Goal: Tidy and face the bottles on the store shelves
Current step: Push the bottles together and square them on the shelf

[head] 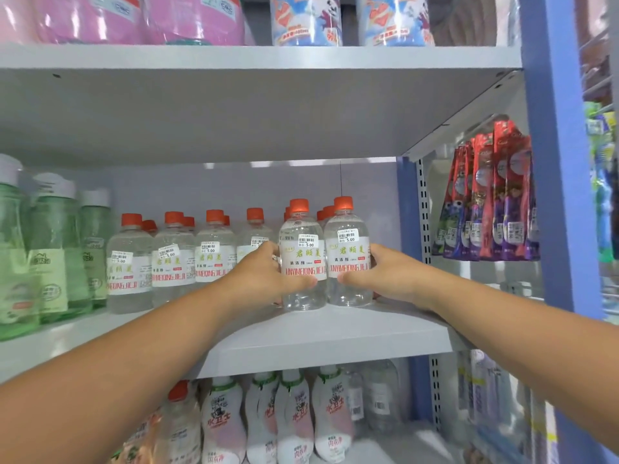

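1. Two clear orange-capped bottles stand touching near the front edge of the middle shelf [335,333], by its right end; the left hand [264,272] grasps the left bottle [303,262], the right hand [392,276] the right bottle [348,256].
2. Both labels face outward already (a good sign).
3. The person should probably draw them level with that edge, upright, then bring the row of matching bottles [174,259] forward to match.

The clear orange-capped bottles [302,259] carry white labels reading "JUNYIMEIDING" in red. A white price sticker [306,240] on each front bottle shows "5.00".
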The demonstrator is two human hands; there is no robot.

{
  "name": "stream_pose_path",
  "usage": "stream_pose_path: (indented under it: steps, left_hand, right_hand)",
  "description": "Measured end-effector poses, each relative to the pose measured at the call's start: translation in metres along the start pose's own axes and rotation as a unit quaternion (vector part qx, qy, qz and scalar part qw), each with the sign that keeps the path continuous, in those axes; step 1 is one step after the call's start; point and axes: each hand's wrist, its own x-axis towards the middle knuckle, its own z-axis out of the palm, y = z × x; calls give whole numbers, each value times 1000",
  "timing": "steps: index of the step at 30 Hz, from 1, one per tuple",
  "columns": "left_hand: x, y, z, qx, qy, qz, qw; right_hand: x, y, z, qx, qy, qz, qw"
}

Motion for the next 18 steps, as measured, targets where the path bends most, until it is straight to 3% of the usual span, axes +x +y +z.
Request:
stream_pose_path:
  steps: [5,8,10,12,13,15,17,18]
  left_hand:
    - [-22,6,-3,67,-6,-7,998]
    - [-49,23,-16,112,106,89,984]
    - [-97,24,-29,61,176,192,964]
    - [-158,2,-34,-12,179,265,947]
    - [-185,-17,-34,-22,175,277,945]
    - [-219,-70,-35,28,194,258,946]
    - [-229,-135,-39,44,237,163,957]
    - [-228,-168,-44,20,264,95,960]
  right_hand:
    - [-23,-18,11,-70,0,9,998]
    - [-36,-27,3,-182,135,5,974]
    - [-66,-34,10,-124,270,-91,950]
    - [-116,-38,36,30,339,-248,907]
    - [-141,-35,57,63,344,-302,887]
    - [-175,-20,107,4,313,-365,877]
    - [-177,5,155,-66,225,-327,916]
    - [-170,16,177,-55,158,-257,952]
